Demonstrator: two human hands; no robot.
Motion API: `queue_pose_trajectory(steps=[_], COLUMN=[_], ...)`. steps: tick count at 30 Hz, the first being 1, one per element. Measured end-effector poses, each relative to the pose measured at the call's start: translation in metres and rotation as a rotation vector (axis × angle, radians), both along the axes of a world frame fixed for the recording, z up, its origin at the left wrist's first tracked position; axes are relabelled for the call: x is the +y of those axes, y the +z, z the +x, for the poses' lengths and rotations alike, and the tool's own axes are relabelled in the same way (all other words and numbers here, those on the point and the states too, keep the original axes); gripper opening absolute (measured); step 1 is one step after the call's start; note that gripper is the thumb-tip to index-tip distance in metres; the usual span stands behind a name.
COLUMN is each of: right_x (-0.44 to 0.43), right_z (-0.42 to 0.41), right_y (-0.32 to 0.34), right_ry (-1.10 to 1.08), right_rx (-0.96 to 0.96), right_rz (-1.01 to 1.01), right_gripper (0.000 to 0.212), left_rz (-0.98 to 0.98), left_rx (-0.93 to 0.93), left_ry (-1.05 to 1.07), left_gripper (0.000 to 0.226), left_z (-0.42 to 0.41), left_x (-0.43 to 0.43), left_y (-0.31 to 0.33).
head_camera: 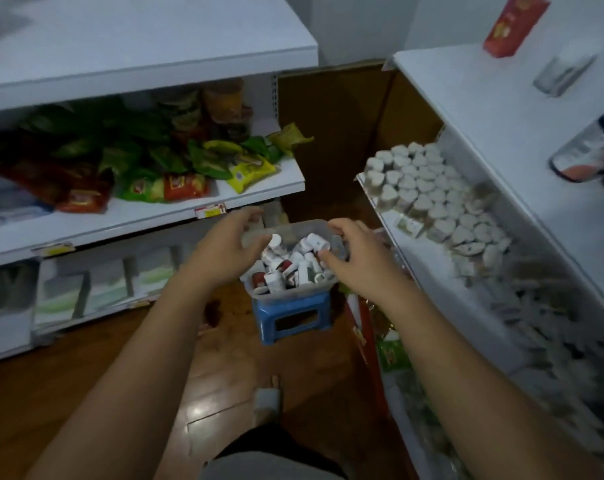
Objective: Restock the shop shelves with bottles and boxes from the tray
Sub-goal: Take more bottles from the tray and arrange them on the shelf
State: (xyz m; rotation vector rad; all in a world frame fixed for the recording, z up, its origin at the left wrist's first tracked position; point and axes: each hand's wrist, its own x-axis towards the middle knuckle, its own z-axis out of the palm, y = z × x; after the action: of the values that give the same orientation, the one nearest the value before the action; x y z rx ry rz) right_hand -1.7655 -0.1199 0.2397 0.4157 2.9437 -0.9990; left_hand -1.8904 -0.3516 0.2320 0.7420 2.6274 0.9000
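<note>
On the left shelving [144, 218], we list snack packets [175, 168] in green, yellow and red, heaped loosely. At centre, our left hand [224, 252] hangs over the left side of the tray [295, 295], fingers loosely bent, nothing seen in its grasp. Tray: clear plastic, set on a blue stool [269, 320], filled with small white-capped bottles [286, 263] lying jumbled. Our right hand [357, 259] sits at the tray's right rim, fingers curled; we cannot tell whether it grips anything. Right shelving [484, 98]: heart-lidded jars [432, 190] in rows; a red box [515, 24] on the shelf above.
</note>
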Motion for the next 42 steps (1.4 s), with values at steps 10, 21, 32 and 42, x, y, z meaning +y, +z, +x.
queue_pose_trajectory(steps=[10,21,32,42], right_x=[0.007,0.003,0.008,0.032], right_z=[-0.127,-0.17,-0.172,-0.115], right_y=[-0.19,-0.402,-0.317,-0.048], right_ry=[-0.211,-0.126,-0.492,-0.579], right_rx=[-0.403,-0.577,-0.16,0.346], right_rz=[-0.206,0.174,-0.602,-1.233], right_gripper=[0.057,0.104,0.067,0.038], left_rz=[-0.241,-0.52,-0.015,0.996], left_rx=[-0.411,-0.351,-0.524,-1.17], left_ry=[-0.121,-0.427,-0.105,0.096], left_gripper=[0.052,0.084,0.061,0.047], left_z=[-0.102,-0.13,-0.141,-0.102], left_x=[0.03,0.075,0.078,0.13], left_y=[-0.21,-0.384,-0.321,-0.052])
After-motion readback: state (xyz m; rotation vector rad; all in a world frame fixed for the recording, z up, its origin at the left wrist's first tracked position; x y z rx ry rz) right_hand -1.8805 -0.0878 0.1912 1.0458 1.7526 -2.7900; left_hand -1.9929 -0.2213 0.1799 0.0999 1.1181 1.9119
